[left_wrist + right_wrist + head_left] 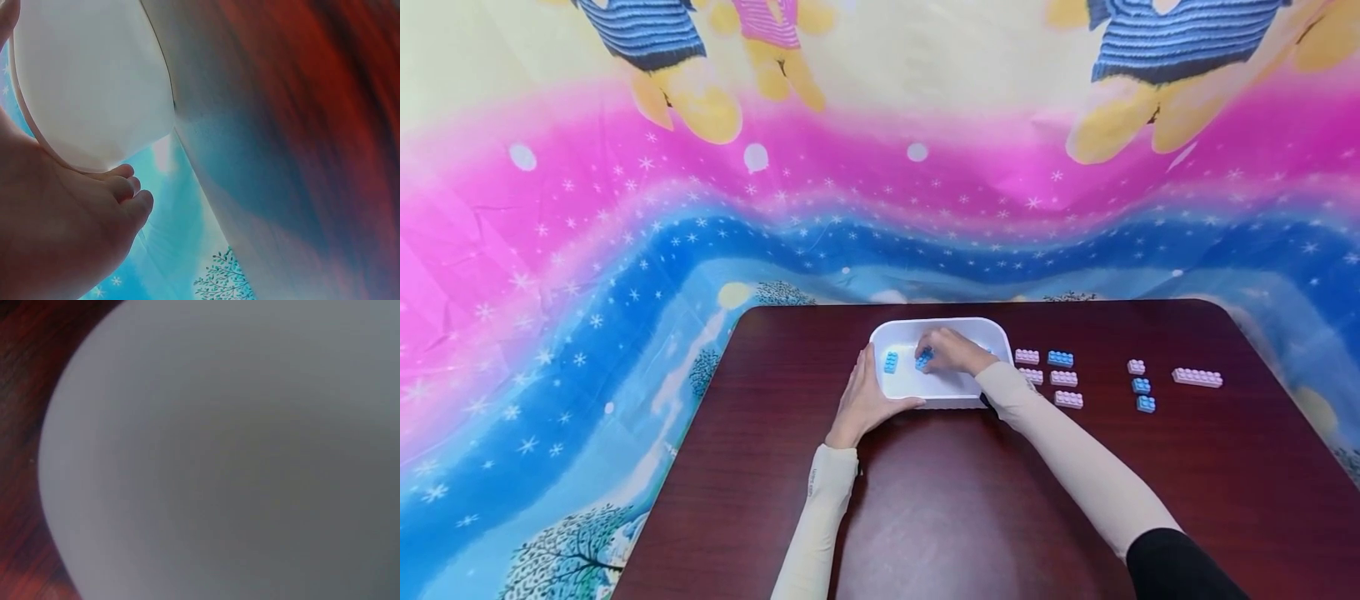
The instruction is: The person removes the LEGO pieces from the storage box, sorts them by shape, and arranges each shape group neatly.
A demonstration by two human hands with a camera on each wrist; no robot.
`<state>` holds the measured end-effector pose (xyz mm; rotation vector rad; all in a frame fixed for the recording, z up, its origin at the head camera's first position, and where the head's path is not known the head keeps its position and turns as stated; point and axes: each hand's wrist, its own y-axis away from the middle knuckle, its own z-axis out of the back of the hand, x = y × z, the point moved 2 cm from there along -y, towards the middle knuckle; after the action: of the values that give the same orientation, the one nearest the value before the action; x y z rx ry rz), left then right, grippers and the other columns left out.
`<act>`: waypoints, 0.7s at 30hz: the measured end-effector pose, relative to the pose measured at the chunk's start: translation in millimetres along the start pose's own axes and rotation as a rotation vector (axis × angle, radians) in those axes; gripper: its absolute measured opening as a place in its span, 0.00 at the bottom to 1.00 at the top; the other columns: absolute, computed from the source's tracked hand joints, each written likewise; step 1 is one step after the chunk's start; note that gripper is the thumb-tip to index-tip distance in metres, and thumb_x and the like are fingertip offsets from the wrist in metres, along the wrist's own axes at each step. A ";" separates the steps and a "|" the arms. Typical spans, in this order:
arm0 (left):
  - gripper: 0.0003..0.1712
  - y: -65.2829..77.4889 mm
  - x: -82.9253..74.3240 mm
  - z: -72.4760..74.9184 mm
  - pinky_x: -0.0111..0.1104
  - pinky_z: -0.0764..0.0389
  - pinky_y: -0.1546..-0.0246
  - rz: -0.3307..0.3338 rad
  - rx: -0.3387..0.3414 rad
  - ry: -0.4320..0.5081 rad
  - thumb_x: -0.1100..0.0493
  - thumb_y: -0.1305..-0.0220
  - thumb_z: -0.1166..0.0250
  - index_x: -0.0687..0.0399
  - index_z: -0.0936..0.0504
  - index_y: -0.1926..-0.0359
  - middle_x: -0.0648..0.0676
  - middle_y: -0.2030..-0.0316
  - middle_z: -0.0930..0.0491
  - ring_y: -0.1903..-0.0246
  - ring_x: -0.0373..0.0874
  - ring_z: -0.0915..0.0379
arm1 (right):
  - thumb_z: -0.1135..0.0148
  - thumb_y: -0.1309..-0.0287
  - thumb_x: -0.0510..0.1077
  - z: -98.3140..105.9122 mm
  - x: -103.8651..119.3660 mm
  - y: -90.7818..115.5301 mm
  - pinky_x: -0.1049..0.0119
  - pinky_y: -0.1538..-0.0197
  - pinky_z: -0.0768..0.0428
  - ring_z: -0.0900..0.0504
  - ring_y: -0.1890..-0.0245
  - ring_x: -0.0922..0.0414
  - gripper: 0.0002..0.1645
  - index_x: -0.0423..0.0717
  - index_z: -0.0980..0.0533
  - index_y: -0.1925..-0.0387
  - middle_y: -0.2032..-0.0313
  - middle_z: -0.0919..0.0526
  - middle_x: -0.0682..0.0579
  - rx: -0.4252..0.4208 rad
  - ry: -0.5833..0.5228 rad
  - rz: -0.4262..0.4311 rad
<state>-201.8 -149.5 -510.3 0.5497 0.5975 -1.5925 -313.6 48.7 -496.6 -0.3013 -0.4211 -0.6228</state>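
A white plastic tub [951,403] stands near the far edge of the table. My left hand [862,396] holds its near left corner, thumb along the front and fingers along the left side; the left wrist view shows those fingers against the outer wall [94,81]. Inside the tub, my right hand [953,350] pinches a blue toy building brick [922,360], partly covered by the fingers. Another blue brick [891,362] lies to its left on the tub's floor. Only the pale tub wall [187,456] and some table show in the right wrist view.
Right of the tub lie several pink bricks [1063,378] and a blue brick [1061,358]. Farther right, a small pink brick [1137,367] and two small blue bricks [1141,386] form a column beside a long pink brick [1197,377]. A patterned cloth [880,192] hangs behind the table.
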 end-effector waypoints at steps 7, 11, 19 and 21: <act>0.81 0.9 -2.3 0.9 0.54 0.40 0.24 0.015 0.007 0.004 0.32 0.52 0.17 0.61 0.58 0.15 0.70 0.18 0.52 0.20 0.64 0.52 | 0.18 0.47 0.34 1.0 0.3 0.9 0.58 0.51 0.15 0.15 0.62 0.52 0.11 0.35 0.11 0.62 0.65 0.12 0.47 -0.015 -0.012 0.002; 0.81 1.4 -3.2 0.1 0.54 0.40 0.24 0.017 0.011 0.005 0.32 0.52 0.17 0.60 0.59 0.15 0.69 0.18 0.52 0.20 0.64 0.52 | 0.19 0.45 0.36 1.2 -1.2 1.4 0.59 0.51 0.15 0.14 0.61 0.53 0.10 0.38 0.10 0.62 0.65 0.11 0.48 -0.011 -0.007 -0.048; 0.81 1.6 -1.5 0.6 0.55 0.38 0.25 0.014 0.010 0.001 0.32 0.52 0.18 0.61 0.59 0.15 0.69 0.18 0.52 0.20 0.63 0.52 | 0.22 0.40 0.37 20.7 6.7 9.3 0.57 0.46 0.15 0.13 0.55 0.52 0.10 0.40 0.10 0.57 0.58 0.10 0.48 -0.002 -0.013 -0.128; 0.81 1.9 -1.3 1.1 0.56 0.38 0.25 0.018 0.012 0.006 0.31 0.51 0.18 0.61 0.59 0.15 0.68 0.18 0.53 0.20 0.63 0.53 | 0.22 0.40 0.37 28.5 9.2 12.3 0.56 0.47 0.15 0.14 0.55 0.51 0.09 0.40 0.10 0.57 0.58 0.11 0.47 -0.017 -0.011 -0.120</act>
<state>-199.7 -149.5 -508.7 0.5671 0.5861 -1.5789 -307.5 64.9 -469.2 -0.2969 -0.4468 -0.7424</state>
